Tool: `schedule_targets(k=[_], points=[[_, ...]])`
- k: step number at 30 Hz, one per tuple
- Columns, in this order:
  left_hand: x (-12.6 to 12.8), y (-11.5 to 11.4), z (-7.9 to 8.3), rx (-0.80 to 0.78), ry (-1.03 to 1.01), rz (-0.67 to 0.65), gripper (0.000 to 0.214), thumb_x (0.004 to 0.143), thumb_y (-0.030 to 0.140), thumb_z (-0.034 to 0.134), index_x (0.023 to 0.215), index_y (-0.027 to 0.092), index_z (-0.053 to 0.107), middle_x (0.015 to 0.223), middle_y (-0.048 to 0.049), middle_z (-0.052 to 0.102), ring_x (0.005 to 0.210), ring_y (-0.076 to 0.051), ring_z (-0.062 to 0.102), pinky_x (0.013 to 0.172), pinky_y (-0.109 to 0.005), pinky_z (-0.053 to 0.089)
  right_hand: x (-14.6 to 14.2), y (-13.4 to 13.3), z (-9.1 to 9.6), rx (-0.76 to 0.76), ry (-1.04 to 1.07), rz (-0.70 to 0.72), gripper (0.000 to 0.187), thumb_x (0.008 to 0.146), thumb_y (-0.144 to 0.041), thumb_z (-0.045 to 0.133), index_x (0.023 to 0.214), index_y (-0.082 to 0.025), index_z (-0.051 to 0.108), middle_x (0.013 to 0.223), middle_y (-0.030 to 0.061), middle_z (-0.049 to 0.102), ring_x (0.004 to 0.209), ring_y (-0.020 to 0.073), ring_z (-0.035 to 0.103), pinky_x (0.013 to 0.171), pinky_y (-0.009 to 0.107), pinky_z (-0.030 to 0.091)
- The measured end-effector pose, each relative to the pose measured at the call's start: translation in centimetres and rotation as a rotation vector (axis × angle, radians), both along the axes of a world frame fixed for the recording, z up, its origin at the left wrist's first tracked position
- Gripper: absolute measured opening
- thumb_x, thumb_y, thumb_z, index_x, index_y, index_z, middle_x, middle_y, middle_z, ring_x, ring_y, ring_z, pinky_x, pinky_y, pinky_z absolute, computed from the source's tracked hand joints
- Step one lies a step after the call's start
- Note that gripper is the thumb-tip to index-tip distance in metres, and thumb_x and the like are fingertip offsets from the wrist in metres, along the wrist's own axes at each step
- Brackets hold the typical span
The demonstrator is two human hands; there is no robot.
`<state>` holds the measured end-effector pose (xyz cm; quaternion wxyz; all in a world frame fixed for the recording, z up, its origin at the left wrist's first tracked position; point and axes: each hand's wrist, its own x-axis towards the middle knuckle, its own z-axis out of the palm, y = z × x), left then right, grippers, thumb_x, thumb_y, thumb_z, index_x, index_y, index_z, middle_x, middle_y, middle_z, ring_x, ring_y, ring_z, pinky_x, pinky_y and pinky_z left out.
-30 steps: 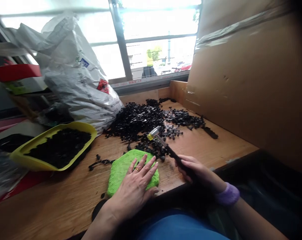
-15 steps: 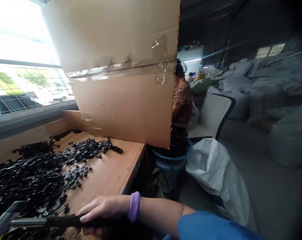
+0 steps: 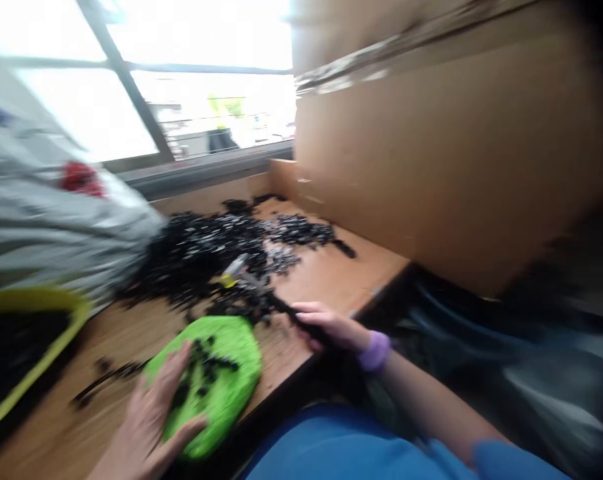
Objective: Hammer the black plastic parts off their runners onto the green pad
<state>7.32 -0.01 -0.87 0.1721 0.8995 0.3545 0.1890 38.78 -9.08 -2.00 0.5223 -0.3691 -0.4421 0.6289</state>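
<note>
My right hand (image 3: 326, 325), with a purple band at the wrist, is closed round the black grip of a hammer (image 3: 280, 303). The hammer's metal head, with some yellow on it, points left above a pile of small black parts (image 3: 196, 243). My left hand (image 3: 154, 410) is open, fingers stretched and thumb apart, over the left side of a bright green pad (image 3: 236, 387). Small black pieces (image 3: 211, 363) lie on the pad near its fingers. Blur hides whether the fingers touch them.
A large cardboard sheet (image 3: 406, 153) stands along the right of the wooden table (image 3: 331, 287). At the left are a yellow-rimmed container (image 3: 36, 293) of dark contents and a white sack (image 3: 56, 220). A window lies behind.
The view has swung left and down, bringing my left hand, the green pad, the sack and the yellow-rimmed container into sight. My right hand still holds the hammer.
</note>
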Motion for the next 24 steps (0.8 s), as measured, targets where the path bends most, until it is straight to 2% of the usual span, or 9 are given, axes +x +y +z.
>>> schedule_targets(k=[1, 3, 6, 8, 11, 15, 20, 24], points=[[-0.8, -0.7, 0.5, -0.126, -0.036, 0.050, 0.073, 0.078, 0.047, 0.052, 0.138, 0.043, 0.011, 0.148, 0.0044, 0.019, 0.132, -0.030, 0.020, 0.108, -0.049, 0.014, -0.1, 0.3, -0.2, 0.004, 0.004, 0.012, 0.026, 0.084, -0.038, 0.049, 0.098, -0.017, 0.054, 0.062, -0.0053, 0.043, 0.042, 0.0044, 0.036, 0.037, 0.016, 0.029], [-1.3, -1.2, 1.2, -0.287, -0.303, 0.112, 0.069, 0.081, 0.049, 0.043, 0.140, 0.032, 0.012, 0.148, -0.0024, 0.018, 0.133, -0.027, 0.018, 0.108, -0.043, 0.016, -0.2, 0.8, -0.5, 0.012, -0.004, 0.047, 0.025, 0.087, -0.036, 0.044, 0.099, -0.016, 0.053, 0.063, -0.0041, 0.045, 0.041, 0.0049, 0.037, 0.037, 0.017, 0.029], [-1.1, -0.9, 1.6, -0.402, -0.737, 0.272, 0.053, 0.086, 0.045, 0.036, 0.135, 0.025, 0.029, 0.140, -0.0084, 0.035, 0.126, -0.023, 0.034, 0.102, -0.035, 0.029, -0.4, 0.9, -0.5, 0.034, -0.035, 0.074, 0.025, 0.089, -0.034, 0.042, 0.095, -0.013, 0.054, 0.061, -0.0025, 0.046, 0.041, 0.0062, 0.039, 0.038, 0.019, 0.027], [-1.2, -0.6, 1.1, -0.388, -0.822, 0.389, 0.043, 0.085, 0.041, 0.044, 0.123, 0.022, 0.045, 0.125, -0.0088, 0.050, 0.115, -0.021, 0.046, 0.095, -0.031, 0.037, -0.5, 0.8, -0.4, 0.038, -0.087, 0.053, 0.025, 0.088, -0.034, 0.042, 0.094, -0.013, 0.054, 0.061, -0.0018, 0.046, 0.042, 0.0068, 0.040, 0.039, 0.020, 0.029], [-1.8, -0.5, 0.2, -0.343, -0.758, 0.472, 0.029, 0.080, 0.035, 0.054, 0.104, 0.019, 0.055, 0.100, -0.0058, 0.060, 0.095, -0.018, 0.055, 0.082, -0.026, 0.043, -0.7, 0.7, -0.4, 0.021, -0.152, 0.025, 0.026, 0.087, -0.037, 0.042, 0.091, -0.014, 0.054, 0.061, -0.0017, 0.046, 0.041, 0.0073, 0.040, 0.038, 0.021, 0.028], [-2.2, -1.2, 0.0, -0.244, -0.554, 0.398, 0.015, 0.077, 0.031, 0.059, 0.086, 0.019, 0.058, 0.079, -0.0021, 0.058, 0.071, -0.014, 0.054, 0.063, -0.023, 0.042, -0.8, 0.8, -0.5, 0.008, -0.162, 0.010, 0.028, 0.086, -0.040, 0.043, 0.091, -0.014, 0.053, 0.060, -0.0015, 0.047, 0.040, 0.0078, 0.039, 0.038, 0.021, 0.029], [-2.4, -3.3, 0.6, -0.119, -0.351, 0.163, 0.007, 0.078, 0.021, 0.056, 0.074, 0.018, 0.061, 0.075, -0.0027, 0.056, 0.072, -0.015, 0.053, 0.066, -0.025, 0.041, -0.7, 0.9, -0.9, 0.009, -0.169, 0.021, 0.028, 0.086, -0.039, 0.044, 0.097, -0.015, 0.053, 0.061, -0.0010, 0.047, 0.041, 0.0079, 0.040, 0.037, 0.020, 0.029], [-2.8, -4.2, 0.5, -0.123, -0.367, 0.127, 0.005, 0.077, 0.021, 0.058, 0.075, 0.018, 0.061, 0.078, -0.0031, 0.057, 0.074, -0.015, 0.054, 0.067, -0.025, 0.042, -0.6, 1.0, -1.2, 0.019, -0.162, 0.021, 0.026, 0.087, -0.036, 0.043, 0.096, -0.015, 0.055, 0.061, -0.0011, 0.047, 0.041, 0.0073, 0.041, 0.037, 0.019, 0.029]])
